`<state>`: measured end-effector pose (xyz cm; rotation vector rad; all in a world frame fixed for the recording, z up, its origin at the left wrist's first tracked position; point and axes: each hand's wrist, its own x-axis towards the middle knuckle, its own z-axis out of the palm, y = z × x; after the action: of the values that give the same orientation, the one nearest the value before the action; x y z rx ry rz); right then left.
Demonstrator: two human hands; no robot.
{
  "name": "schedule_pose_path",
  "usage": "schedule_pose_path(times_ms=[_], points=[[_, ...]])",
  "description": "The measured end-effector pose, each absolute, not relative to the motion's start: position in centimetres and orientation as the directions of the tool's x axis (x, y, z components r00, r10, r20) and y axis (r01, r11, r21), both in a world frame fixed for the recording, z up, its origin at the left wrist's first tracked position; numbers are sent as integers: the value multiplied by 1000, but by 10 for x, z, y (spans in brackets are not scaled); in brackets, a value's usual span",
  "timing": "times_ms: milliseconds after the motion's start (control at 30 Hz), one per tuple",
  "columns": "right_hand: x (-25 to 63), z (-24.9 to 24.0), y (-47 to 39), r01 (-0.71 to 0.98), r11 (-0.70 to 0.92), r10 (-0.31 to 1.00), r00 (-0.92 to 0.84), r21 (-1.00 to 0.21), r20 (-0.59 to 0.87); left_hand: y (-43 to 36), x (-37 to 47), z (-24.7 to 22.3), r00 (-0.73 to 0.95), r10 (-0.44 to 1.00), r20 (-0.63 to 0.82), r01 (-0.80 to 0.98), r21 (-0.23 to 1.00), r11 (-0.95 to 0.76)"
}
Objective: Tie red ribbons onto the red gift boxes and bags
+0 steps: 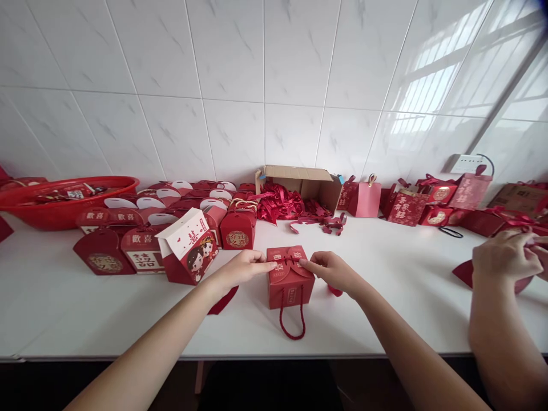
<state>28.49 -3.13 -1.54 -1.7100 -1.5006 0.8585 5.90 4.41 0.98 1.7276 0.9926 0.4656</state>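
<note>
Left hand (250, 267), right hand (333, 269) both pinching red ribbon (290, 260) atop red box (276, 290) — rope handle (293, 338) looped at front, white table (411, 268) beneath

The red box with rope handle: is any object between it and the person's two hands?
Nothing visible stands between: the left hand and the right hand both touch the top of the red box. Its rope handle hangs at the front, apart from them.
</note>
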Motion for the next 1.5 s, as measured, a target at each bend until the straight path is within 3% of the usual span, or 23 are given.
schedule_pose_path(times_ms=[300,600,900,1100,1267,1333,1500], points=[[301,-22,-24,357,12,1000,11,-934,17,44,65,5,570,814,-115,337,936,-103],[306,-16,-32,467,36,997,40,-883,62,47,60,3,598,798,-83,340,927,-158],[301,-10,-48,344,-69,981,-148,-936,-127,46,55,8,677,734,-61,354,901,-251],[304,5,-55,421,-22,997,-60,-907,-52,50,48,14,610,790,57,460,786,-413],[304,17,-70,692,129,980,22,-710,199,35,59,31,612,730,305,521,538,-662],[304,23,-77,733,185,965,-8,-655,263,26,69,37,655,684,320,521,465,-716],[309,31,-85,792,251,959,-126,-556,253,10,95,40,726,624,290,502,397,-768]])
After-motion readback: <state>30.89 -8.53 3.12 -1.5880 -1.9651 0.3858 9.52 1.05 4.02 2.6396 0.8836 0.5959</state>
